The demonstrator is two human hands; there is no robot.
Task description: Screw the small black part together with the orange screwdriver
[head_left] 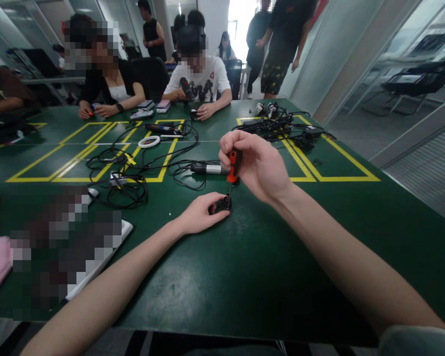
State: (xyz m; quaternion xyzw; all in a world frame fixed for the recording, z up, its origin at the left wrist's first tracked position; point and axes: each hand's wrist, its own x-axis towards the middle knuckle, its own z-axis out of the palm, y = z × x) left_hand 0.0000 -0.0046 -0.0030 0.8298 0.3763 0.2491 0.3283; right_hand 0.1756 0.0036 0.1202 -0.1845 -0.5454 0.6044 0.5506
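My right hand (255,160) grips a screwdriver (232,170) with a red and black handle, held nearly upright. Its thin shaft points down into a small black part (228,203) lying on the green table (222,277). My left hand (202,212) pinches that black part between thumb and fingers and keeps it against the tabletop. What the screwdriver's tip touches is too small to make out. Just behind the hands lies a silver and black cylindrical tool (208,169), partly hidden behind the screwdriver.
Tangled black cables (128,193) spread to the left, near a white tape roll (149,142). Another cable pile (278,123) sits at the back right, with small dark screws (318,161) nearby. Blurred flat items lie at the left. Across the table, a person in a white shirt (217,74) holds a power tool.
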